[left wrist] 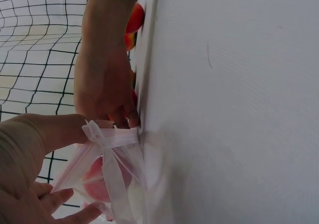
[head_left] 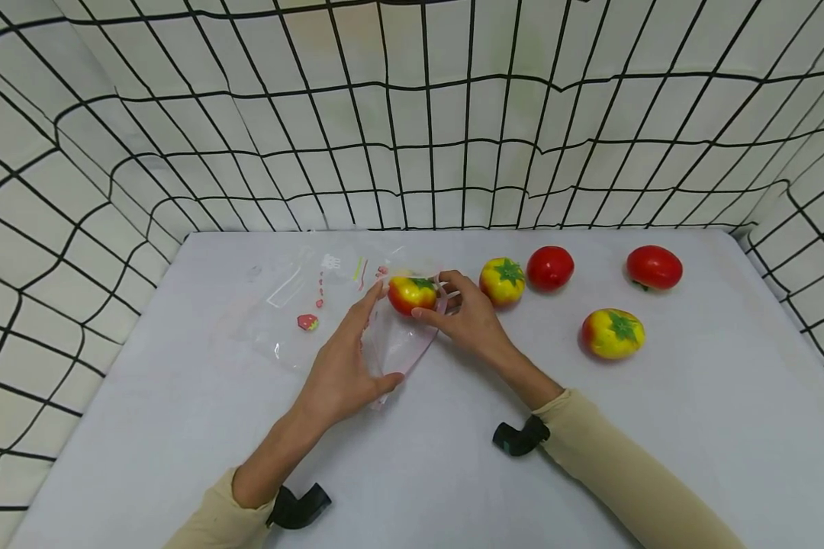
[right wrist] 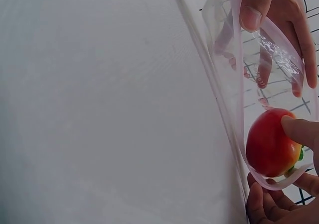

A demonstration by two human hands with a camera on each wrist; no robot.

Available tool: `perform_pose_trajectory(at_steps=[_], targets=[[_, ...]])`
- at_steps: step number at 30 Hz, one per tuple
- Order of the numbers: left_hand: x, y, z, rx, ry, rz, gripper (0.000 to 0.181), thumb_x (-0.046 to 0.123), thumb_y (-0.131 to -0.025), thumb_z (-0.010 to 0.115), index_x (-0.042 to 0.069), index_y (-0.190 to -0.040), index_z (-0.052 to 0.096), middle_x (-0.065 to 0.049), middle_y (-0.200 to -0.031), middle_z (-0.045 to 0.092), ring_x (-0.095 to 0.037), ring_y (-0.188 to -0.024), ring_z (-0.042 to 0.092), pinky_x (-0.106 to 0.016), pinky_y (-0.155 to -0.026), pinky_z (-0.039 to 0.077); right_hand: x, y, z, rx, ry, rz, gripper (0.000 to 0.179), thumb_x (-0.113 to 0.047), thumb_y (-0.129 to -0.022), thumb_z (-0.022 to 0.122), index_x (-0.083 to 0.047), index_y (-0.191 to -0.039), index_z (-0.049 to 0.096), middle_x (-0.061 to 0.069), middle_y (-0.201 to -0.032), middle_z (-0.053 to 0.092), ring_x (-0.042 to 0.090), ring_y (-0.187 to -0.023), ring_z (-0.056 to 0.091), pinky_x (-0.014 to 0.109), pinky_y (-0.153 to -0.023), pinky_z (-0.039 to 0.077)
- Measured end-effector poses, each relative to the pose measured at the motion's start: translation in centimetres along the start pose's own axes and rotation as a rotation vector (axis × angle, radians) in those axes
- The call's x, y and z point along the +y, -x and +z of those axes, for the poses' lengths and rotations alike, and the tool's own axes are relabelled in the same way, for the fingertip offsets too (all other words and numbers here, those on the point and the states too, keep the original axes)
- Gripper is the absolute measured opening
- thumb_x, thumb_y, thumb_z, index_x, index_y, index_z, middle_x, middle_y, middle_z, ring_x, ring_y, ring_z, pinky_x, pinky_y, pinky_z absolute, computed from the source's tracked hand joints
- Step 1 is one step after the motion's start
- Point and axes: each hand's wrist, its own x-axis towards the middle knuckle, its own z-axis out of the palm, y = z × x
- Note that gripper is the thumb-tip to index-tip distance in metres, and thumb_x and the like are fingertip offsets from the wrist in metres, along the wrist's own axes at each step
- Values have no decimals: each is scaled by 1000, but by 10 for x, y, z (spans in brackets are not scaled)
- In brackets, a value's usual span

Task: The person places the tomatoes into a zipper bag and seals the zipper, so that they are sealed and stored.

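A clear zip bag (head_left: 284, 324) with pink trim and strawberry prints lies on the table, its mouth spread apart in the right wrist view. My left hand (head_left: 343, 371) holds the mouth, thumb at the near edge of the pink rim and fingers spread along the other side of the film. A red and yellow toy tomato (head_left: 410, 294) with a green calyx sits at the mouth. My right hand (head_left: 470, 319) grips it, thumb (right wrist: 301, 133) pressed on its skin and fingers behind the rim. The left wrist view shows the tomato blurred through the film.
To the right lie a yellow-red toy tomato (head_left: 502, 281), a red one (head_left: 550, 268) touching or nearly touching it, another yellow-red one (head_left: 613, 334) and another red one (head_left: 654, 268). A black wire grid (head_left: 426, 145) borders the white table (head_left: 199, 427).
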Motion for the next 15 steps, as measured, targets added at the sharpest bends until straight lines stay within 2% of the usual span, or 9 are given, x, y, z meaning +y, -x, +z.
perform_pose_trajectory(at_steps=[15], targets=[[4, 0, -3, -6, 1, -38, 126, 17, -72, 96, 30, -168, 16, 0, -170, 35, -31, -151, 45, -52, -109, 53, 2, -3, 4, 12, 14, -9, 58, -32, -89, 84, -11, -136, 57, 14, -130, 65, 28, -104, 62, 33, -87, 60]])
